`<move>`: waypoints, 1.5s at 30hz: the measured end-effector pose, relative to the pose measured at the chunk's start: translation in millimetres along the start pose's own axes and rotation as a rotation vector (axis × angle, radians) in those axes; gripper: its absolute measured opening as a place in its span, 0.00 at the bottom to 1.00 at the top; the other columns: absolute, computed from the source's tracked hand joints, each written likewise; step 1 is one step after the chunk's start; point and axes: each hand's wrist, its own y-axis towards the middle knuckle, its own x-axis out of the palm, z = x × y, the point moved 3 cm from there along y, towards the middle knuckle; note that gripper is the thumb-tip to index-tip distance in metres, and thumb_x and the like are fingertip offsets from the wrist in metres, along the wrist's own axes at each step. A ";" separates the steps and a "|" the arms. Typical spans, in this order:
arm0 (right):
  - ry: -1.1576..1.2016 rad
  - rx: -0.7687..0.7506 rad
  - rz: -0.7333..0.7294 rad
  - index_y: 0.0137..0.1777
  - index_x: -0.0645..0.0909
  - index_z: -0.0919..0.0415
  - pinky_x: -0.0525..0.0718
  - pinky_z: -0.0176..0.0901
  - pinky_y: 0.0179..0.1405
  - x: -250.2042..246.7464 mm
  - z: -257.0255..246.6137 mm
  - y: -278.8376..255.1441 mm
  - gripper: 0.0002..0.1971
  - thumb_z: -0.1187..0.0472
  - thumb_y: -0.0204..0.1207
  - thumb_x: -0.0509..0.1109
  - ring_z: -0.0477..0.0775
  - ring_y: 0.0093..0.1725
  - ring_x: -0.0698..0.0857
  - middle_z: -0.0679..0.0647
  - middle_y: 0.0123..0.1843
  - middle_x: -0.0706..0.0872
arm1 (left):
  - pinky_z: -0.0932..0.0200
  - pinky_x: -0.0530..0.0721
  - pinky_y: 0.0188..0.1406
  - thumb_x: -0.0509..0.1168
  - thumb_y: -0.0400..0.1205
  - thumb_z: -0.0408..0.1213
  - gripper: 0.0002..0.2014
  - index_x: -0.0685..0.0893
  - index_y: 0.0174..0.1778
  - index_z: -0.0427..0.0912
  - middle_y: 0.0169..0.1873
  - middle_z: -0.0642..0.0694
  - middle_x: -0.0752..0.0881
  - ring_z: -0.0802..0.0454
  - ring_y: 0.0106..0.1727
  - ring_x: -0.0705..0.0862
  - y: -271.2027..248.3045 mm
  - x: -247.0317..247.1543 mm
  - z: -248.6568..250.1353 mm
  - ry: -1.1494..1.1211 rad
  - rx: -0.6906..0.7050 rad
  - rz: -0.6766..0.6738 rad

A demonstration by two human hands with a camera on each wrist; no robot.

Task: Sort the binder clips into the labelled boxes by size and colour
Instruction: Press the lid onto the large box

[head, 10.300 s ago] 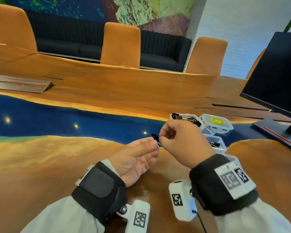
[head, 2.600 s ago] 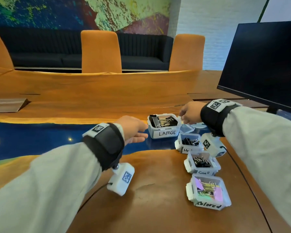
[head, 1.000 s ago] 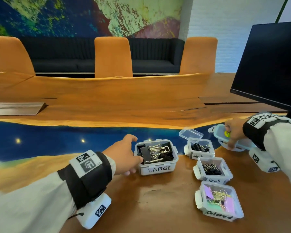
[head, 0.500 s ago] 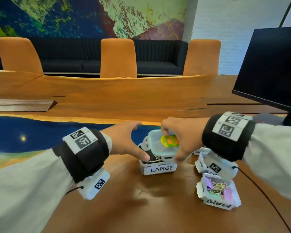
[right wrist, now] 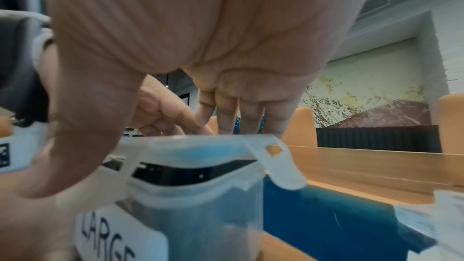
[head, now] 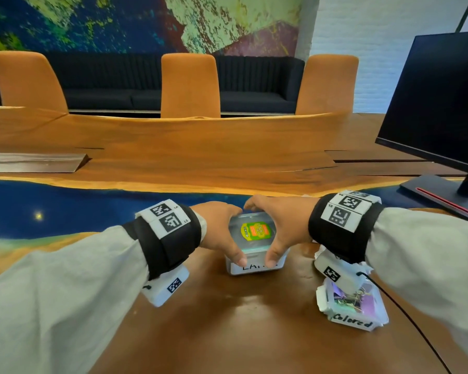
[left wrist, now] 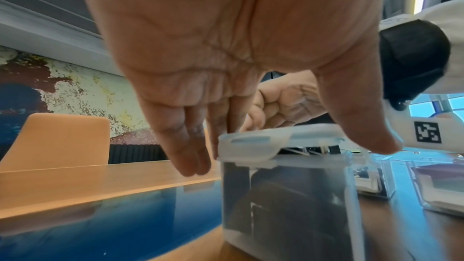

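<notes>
The clear LARGE box (head: pixel 254 268) stands on the table in front of me, with black binder clips (right wrist: pixel 175 172) showing under its rim. Its lid (head: pixel 254 230), with a green and orange sticker, lies on top. My left hand (head: pixel 227 233) and right hand (head: pixel 280 232) hold the lid from either side, thumbs at the near edge, fingers over the far edge. In the left wrist view my fingers (left wrist: pixel 191 146) hang straight past the lid's (left wrist: pixel 253 142) far corner. In the right wrist view the side latch (right wrist: pixel 278 164) sticks out unclipped.
The open Colored box (head: pixel 354 310) with pastel clips sits at the near right, partly under my right wrist. Two more small boxes (left wrist: pixel 371 176) stand right of the LARGE box. A monitor (head: pixel 438 103) on its base (head: pixel 438 195) occupies the far right. Orange chairs line the far table edge.
My right hand fetched the lid from the right and set it on the LARGE box. My left hand moved from the box's side onto the lid.
</notes>
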 end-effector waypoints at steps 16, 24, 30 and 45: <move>-0.238 0.066 -0.089 0.69 0.71 0.47 0.87 0.54 0.57 3.0 -13.8 24.0 0.52 0.33 0.44 0.87 0.54 0.52 0.85 0.46 0.55 0.83 | 0.50 0.85 0.57 0.84 0.60 0.62 0.44 0.75 0.69 0.50 0.57 0.51 0.84 0.49 0.55 0.84 7.3 -7.3 15.1 0.280 -0.057 -0.082; -0.214 0.090 -0.057 0.66 0.70 0.46 0.90 0.54 0.51 12.1 -17.2 26.9 0.47 0.38 0.46 0.85 0.54 0.48 0.86 0.46 0.52 0.82 | 0.55 0.81 0.49 0.84 0.62 0.61 0.42 0.76 0.67 0.49 0.56 0.49 0.85 0.47 0.56 0.85 14.6 -10.8 28.3 0.385 -0.050 -0.154; -0.231 0.070 -0.029 0.59 0.72 0.49 0.90 0.53 0.48 14.2 -18.5 26.9 0.37 0.45 0.51 0.85 0.52 0.44 0.85 0.46 0.48 0.82 | 0.53 0.86 0.53 0.81 0.58 0.68 0.42 0.75 0.63 0.53 0.49 0.54 0.84 0.53 0.48 0.85 14.4 4.1 23.6 0.287 -0.065 -0.052; -0.265 0.295 -0.116 0.72 0.80 0.60 0.85 0.54 0.65 -14.7 20.8 -10.8 0.30 0.49 0.71 0.79 0.57 0.62 0.86 0.55 0.66 0.87 | 0.53 0.80 0.32 0.78 0.64 0.63 0.36 0.71 0.58 0.47 0.47 0.51 0.79 0.50 0.39 0.81 6.8 6.7 27.4 0.393 -0.104 -0.001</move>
